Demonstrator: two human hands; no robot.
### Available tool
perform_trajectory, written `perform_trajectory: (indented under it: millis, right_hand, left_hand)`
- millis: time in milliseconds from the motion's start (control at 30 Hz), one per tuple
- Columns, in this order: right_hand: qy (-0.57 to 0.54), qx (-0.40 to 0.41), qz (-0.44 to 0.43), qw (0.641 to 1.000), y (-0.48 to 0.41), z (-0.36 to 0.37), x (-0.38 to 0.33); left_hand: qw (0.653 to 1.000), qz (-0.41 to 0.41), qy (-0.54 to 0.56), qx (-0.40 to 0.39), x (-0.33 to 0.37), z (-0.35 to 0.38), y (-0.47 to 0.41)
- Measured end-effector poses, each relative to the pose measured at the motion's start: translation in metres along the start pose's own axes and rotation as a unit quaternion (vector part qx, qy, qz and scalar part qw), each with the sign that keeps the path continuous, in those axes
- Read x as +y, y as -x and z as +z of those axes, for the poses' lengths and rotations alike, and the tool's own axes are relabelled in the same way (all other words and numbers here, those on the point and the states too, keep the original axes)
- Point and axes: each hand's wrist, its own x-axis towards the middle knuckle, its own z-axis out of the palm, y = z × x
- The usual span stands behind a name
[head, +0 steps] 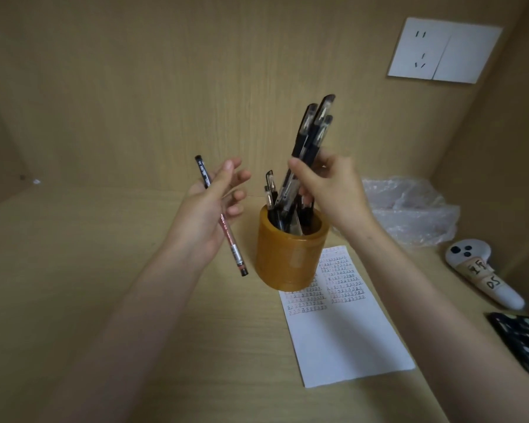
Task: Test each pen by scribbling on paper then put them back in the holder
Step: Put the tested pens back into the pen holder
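Note:
A round amber pen holder [287, 254] stands mid-desk with several black pens in it. My right hand [327, 190] is above its rim, closed around a bunch of black capped pens [313, 126] whose caps point up; their lower ends reach toward the holder's mouth. Left of the holder, my left hand [209, 209] holds a slim reddish pen [231, 239] with a black end, tilted, fingers loosely spread. A white sheet of paper [345, 337] with rows of small scribbles lies partly under the holder, to its front right.
Crumpled clear plastic wrap [409, 209] lies at the back right. A white controller with taped labels [483, 273] rests by the right wall, and a dark patterned object [522, 340] sits at the right edge. A wall socket [443, 50] is on the wooden back panel.

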Motion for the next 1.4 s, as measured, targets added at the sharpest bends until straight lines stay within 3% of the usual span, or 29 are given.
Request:
perform_trajectory:
  millis: [167,400,600,767,967,1167,1400]
  right_hand:
    - [0.07,0.003,-0.027,0.997,0.004,0.001,-0.005]
    - [0.107,-0.036,-0.029,0.993,0.004,0.002,-0.011]
    - [0.197,-0.05,-0.053,0.978,-0.001,0.006,0.001]
    - [0.283,-0.055,-0.045,0.956,0.0,0.009,0.013]
    - [0.265,-0.1,-0.028,0.959,0.005,0.011,0.023]
    - [0.214,-0.078,-0.005,0.974,-0.01,0.013,0.017]
    - [0.251,-0.089,-0.004,0.964,-0.029,0.022,0.015]
  left_hand:
    - [1.0,0.008,-0.015,0.01,-0.002,0.0,0.0]
    - [0.97,0.069,-0.231,-0.022,-0.014,0.005,0.0]
    - [0.952,0.12,-0.266,-0.094,-0.016,0.018,-0.004]
    - [0.947,0.135,-0.274,-0.103,-0.024,0.016,-0.01]
    - [0.944,0.133,-0.289,-0.084,-0.031,0.012,-0.013]
    - [0.942,0.135,-0.299,-0.07,-0.029,0.013,-0.014]
    - [0.944,0.128,-0.298,-0.066,-0.032,0.009,-0.016]
